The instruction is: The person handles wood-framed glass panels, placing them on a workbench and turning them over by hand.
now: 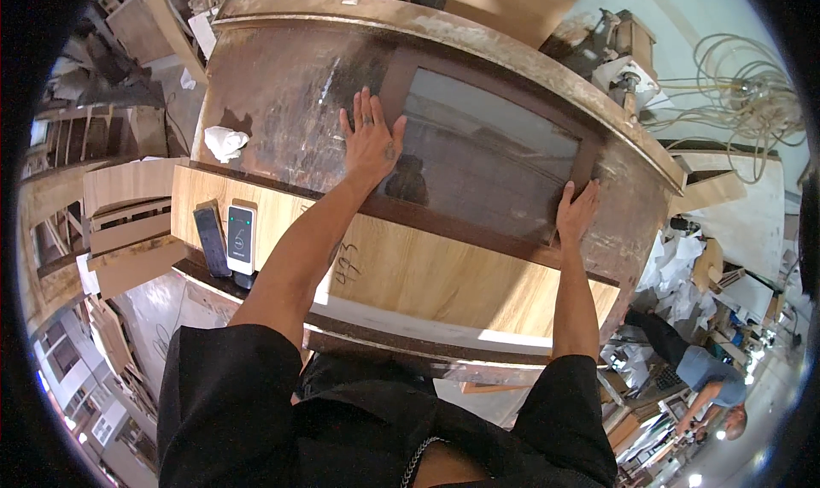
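A dark brown framed glass panel [491,146] lies flat on the worn brown workbench [282,86]. My left hand [372,142] rests with fingers spread at the panel's left side. Over the right side of its frame lies my right hand [578,213], fingers stretched out and thumb apart. Neither hand grips anything. Along the bench's near side runs a light wood-grain board [444,270] with handwriting on it, and both forearms reach across it. The glass reflects a dark shape near my left hand.
A dark phone [211,240] and a white handheld device [242,238] sit on the board's left end. Crumpled white paper [225,144] lies on the bench. Coiled hose [743,95] is on the floor at far right. Another person [713,381] bends over at lower right.
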`<state>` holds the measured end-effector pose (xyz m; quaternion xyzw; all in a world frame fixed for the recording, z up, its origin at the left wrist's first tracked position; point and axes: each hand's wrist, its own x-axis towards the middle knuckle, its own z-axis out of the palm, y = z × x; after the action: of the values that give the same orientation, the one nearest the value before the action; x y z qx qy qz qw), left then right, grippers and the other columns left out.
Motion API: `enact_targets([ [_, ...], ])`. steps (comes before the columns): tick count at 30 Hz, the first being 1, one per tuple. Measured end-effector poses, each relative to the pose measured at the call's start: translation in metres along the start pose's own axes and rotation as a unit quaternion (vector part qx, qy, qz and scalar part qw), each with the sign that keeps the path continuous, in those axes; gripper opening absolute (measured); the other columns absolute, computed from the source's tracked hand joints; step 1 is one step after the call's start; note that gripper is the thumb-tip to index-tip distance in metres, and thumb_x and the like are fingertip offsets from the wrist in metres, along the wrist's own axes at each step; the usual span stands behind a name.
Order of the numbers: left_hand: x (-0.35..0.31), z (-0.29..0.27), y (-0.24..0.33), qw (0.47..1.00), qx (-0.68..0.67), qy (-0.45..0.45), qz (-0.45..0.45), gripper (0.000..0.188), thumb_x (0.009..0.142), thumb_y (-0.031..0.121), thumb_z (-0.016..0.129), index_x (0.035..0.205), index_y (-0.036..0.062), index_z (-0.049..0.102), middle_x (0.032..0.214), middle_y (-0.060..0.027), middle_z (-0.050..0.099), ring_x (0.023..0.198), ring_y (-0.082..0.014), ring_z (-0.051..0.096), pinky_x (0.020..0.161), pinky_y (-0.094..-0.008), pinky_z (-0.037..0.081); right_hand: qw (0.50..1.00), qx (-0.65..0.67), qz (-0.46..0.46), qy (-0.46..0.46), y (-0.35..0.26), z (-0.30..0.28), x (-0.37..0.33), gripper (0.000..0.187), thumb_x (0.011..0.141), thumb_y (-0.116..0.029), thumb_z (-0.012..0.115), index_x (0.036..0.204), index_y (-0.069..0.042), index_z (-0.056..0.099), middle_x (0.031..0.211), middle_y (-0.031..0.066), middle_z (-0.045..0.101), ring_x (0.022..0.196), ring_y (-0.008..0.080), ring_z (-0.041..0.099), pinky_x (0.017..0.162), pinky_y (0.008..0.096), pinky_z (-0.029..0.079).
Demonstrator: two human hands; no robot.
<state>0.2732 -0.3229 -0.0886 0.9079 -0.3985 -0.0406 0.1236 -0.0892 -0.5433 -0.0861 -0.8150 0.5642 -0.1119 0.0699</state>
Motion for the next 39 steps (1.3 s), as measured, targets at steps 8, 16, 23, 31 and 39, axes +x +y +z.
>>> enact_targets([
  [8,0.002,0.002,0.0,1.0,0.0,0.028,0.001,0.071,0.098,0.049,0.028,0.141,-0.0061,0.027,0.153,-0.0195,0.018,0.144,-0.0303,0.01,0.115,-0.0522,0.005,0.999,-0.013,0.031,-0.017,-0.004,-0.002,0.005,0.072,0.096,-0.05,0.036,0.141,0.006,0.029,0.148,0.0233,0.028,0.138,0.0389,0.024,0.111,0.0516,0.022],
  [16,0.005,0.001,0.004,0.999,0.038,0.001,0.001,0.07,0.097,0.05,0.029,0.142,-0.0041,0.026,0.154,-0.0165,0.018,0.144,-0.0271,0.012,0.115,-0.0503,0.006,0.998,-0.024,-0.027,0.047,0.008,0.005,0.002,0.066,0.095,-0.043,0.041,0.132,0.011,0.039,0.14,0.0297,0.037,0.134,0.0425,0.03,0.111,0.0497,0.022],
  [23,0.003,0.004,0.005,0.999,0.031,0.028,0.014,0.069,0.098,0.049,0.029,0.143,-0.0037,0.024,0.153,-0.019,0.018,0.143,-0.0304,0.013,0.114,-0.052,0.009,0.999,0.016,0.004,0.045,0.01,0.001,0.003,0.065,0.094,-0.044,0.047,0.132,0.008,0.042,0.143,0.025,0.035,0.135,0.0403,0.029,0.112,0.0442,0.022],
  [31,0.01,0.021,-0.002,0.99,-0.129,0.019,-0.051,0.075,0.094,0.05,0.043,0.14,-0.0061,0.028,0.152,-0.0224,0.017,0.143,-0.0344,0.013,0.113,-0.0536,0.007,0.927,0.357,0.098,-0.053,0.008,-0.033,0.019,0.07,0.091,-0.041,0.058,0.139,0.005,0.037,0.149,0.0189,0.03,0.139,0.0282,0.027,0.113,0.0369,0.019],
  [39,-0.01,-0.099,-0.015,0.782,-0.622,0.017,0.034,0.053,0.09,0.008,0.06,0.137,-0.0059,0.038,0.125,-0.0091,0.053,0.113,-0.0151,0.047,0.098,-0.0271,0.036,0.788,0.607,0.089,0.05,0.008,-0.069,-0.008,0.058,0.092,-0.023,0.06,0.138,0.005,0.039,0.139,0.0151,0.045,0.127,0.0243,0.041,0.106,0.0359,0.03],
])
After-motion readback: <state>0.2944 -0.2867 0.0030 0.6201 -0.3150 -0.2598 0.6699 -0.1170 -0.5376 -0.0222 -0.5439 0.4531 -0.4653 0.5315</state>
